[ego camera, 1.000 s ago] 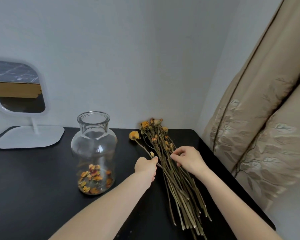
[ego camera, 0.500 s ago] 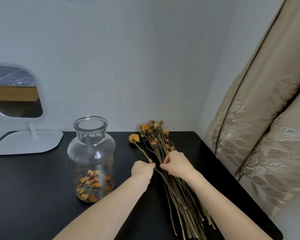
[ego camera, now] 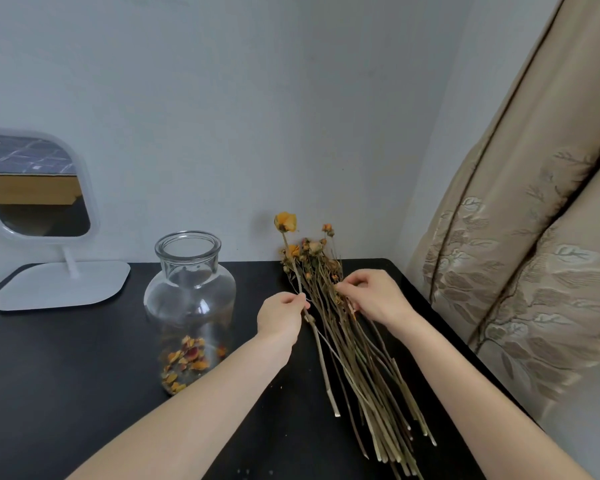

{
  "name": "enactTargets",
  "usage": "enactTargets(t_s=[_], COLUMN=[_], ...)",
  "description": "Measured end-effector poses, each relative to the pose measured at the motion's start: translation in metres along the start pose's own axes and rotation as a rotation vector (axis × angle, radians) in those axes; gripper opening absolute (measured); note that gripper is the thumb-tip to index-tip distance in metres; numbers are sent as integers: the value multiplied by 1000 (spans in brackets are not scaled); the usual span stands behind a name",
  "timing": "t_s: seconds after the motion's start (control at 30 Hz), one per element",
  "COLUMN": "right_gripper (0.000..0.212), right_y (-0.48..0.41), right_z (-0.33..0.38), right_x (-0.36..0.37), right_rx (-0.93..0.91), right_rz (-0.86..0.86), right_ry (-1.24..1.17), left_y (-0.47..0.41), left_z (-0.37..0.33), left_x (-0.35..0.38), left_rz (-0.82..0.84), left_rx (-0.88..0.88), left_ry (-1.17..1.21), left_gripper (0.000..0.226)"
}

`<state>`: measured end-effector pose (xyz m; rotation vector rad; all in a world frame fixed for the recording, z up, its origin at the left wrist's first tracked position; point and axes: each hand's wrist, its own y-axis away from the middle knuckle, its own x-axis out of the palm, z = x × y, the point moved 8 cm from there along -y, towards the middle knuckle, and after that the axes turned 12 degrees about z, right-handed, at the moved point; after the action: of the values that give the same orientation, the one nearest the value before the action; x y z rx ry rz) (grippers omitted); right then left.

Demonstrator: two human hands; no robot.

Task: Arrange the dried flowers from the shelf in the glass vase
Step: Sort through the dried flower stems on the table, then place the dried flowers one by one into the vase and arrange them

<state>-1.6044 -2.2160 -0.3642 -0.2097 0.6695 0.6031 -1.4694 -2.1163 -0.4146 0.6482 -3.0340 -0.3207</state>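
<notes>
Two hands are handling one dried-flower bundle (ego camera: 357, 358) beside one glass vase (ego camera: 189, 296).
The left hand (ego camera: 281, 315) is pinching one yellow-headed stem (ego camera: 293, 268); the right hand (ego camera: 374, 299) is pinching stems in the dried-flower bundle, which is lying on the worktop (ego camera: 66, 375) right of the glass vase.

No legible text, label, brand, number or sign appears on any surface in front of me.
</notes>
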Motion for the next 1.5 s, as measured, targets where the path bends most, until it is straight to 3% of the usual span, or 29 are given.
enactTargets(t_s=[0.27, 0.47, 0.63, 0.87, 1.17, 1.5], right_gripper=[14, 17, 8, 11, 15, 7], right_y=[13, 22, 27, 18, 4, -8], right_z=[40, 102, 157, 228, 259, 234], right_x=[-38, -60, -66, -50, -16, 33], right_rx=[-151, -294, -417, -572, -601, -503], right_rz=[-164, -222, -197, -124, -76, -8], right_ry=[-319, -457, -606, -837, -884, -717], left_y=[32, 64, 94, 124, 112, 81], left_z=[-48, -112, -182, -243, -228, -167], left_x=[0, -11, -59, -148, -185, -178], left_rz=[91, 127, 21, -204, -283, -205], left_rx=[165, 315, 521, 692, 681, 575], left_ry=[49, 59, -26, -29, -89, -130], left_gripper=[13, 16, 20, 13, 13, 13])
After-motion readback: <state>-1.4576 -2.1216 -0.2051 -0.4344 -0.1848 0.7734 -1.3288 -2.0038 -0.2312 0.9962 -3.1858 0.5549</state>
